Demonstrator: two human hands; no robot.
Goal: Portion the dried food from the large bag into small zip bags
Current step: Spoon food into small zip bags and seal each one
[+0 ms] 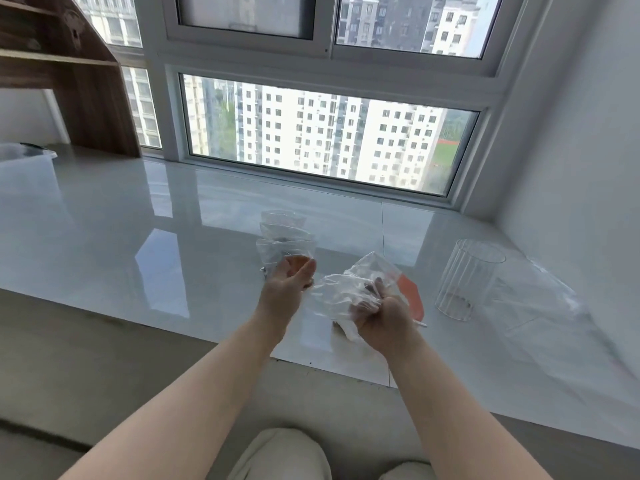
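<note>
My right hand [379,315] grips a crumpled clear plastic bag [341,289] above the white sill, its fingers curled round the bag's lower part; some dark pieces show inside it. My left hand [285,284] is held palm up just left of that bag, fingers relaxed, holding nothing. Behind my left hand a row of three small clear zip bags [285,237] stands on the sill, with dark bits in them. A large flat clear bag [540,299] lies at the right.
A clear ribbed glass [467,278] stands right of my hands. An orange-red flat piece [412,292] with a white stick lies behind the held bag. A translucent bin [24,168] is at far left, a wooden shelf [86,81] above it. My knees are at the bottom.
</note>
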